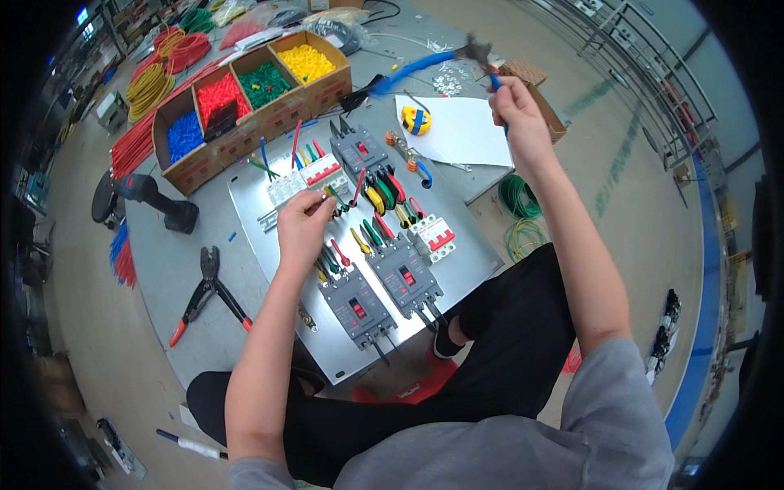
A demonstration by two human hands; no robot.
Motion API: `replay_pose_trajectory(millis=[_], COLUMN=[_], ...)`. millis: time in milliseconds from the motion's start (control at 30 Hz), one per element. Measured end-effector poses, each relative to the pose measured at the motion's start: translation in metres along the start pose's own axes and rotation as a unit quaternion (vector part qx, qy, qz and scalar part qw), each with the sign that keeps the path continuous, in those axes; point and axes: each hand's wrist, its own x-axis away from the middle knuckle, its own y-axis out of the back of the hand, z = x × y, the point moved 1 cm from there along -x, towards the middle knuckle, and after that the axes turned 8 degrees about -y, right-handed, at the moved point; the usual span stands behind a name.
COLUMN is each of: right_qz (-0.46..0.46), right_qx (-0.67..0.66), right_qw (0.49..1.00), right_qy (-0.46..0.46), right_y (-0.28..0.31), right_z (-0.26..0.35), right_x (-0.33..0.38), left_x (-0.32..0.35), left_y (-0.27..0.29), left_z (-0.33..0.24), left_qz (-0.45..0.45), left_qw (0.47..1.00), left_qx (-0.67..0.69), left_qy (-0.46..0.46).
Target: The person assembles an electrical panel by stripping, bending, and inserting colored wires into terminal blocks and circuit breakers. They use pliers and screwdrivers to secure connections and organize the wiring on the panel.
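Note:
My left hand (304, 224) is closed in a pinch over the metal mounting plate (457, 265). What its fingertips hold is too small to make out; short green and yellow wires (336, 198) lie right beside them. Raised at the upper right, my right hand (521, 114) grips a blue-handled hand tool (495, 80) with a dark head, blurred. The plate bears grey circuit breakers (357, 309) with red switches, plus white breakers (434, 237) with red levers. Short red, green and yellow wires join some of them.
A divided cardboard box (237, 131) holds blue, red, green and yellow caps. To the left are a cordless drill (159, 200) and a crimping tool (208, 290). Beyond the plate, a yellow tape measure (416, 121) rests on white paper (461, 135). Wire coils (523, 200) lie right.

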Motion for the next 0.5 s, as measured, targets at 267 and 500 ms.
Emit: replay_pose_trajectory(millis=[267, 500], right_qz=[0.329, 0.377], right_qx=[-0.413, -0.174], right_qw=[0.834, 0.901], right_qy=[-0.161, -0.129], right_y=[-0.025, -0.080], right_z=[0.066, 0.027], right_x=[0.026, 0.047], left_x=[-0.001, -0.003], left_y=[0.000, -0.003], left_z=[0.015, 0.023], left_qz=[0.011, 0.027], left_qw=[1.000, 0.998], left_qx=[0.024, 0.049], left_qy=[0.013, 0.014])
